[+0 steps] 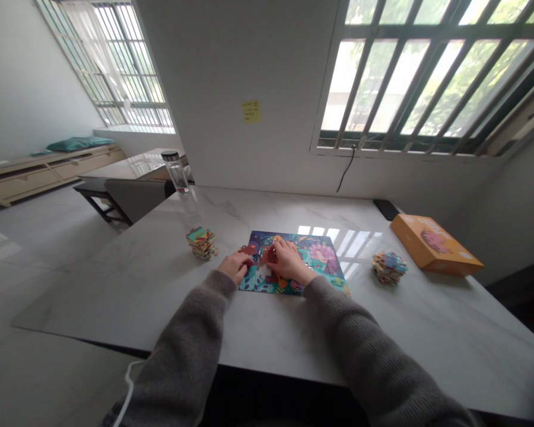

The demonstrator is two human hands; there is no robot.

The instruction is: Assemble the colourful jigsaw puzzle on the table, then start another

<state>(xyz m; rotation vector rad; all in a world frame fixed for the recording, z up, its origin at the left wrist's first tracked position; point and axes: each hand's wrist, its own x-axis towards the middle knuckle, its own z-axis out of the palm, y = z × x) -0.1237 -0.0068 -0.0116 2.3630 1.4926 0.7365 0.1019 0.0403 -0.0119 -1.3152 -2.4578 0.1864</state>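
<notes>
A colourful jigsaw puzzle (324, 256) lies flat on the white marbled table, with a pale gap showing near its left middle. At its left edge, my left hand (235, 266) is closed, thumb and fingers on a red-brown puzzle piece (249, 249). My right hand (289, 262) rests over the puzzle, its fingertips bent down and closed around another red-brown piece (264, 257) beside the gap; the fingers partly hide it. A stack of puzzle pieces (201, 243) stands left of my left hand. A second stack (388, 268) is to the right of the puzzle.
An orange box (436, 244) lies at the right of the table (267, 332), with a dark phone-like object (385, 209) behind it. A clear bottle (176, 172) stands at the back left corner. A yellow note (251, 112) is on the wall. A white cable (128, 388) hangs by my left sleeve.
</notes>
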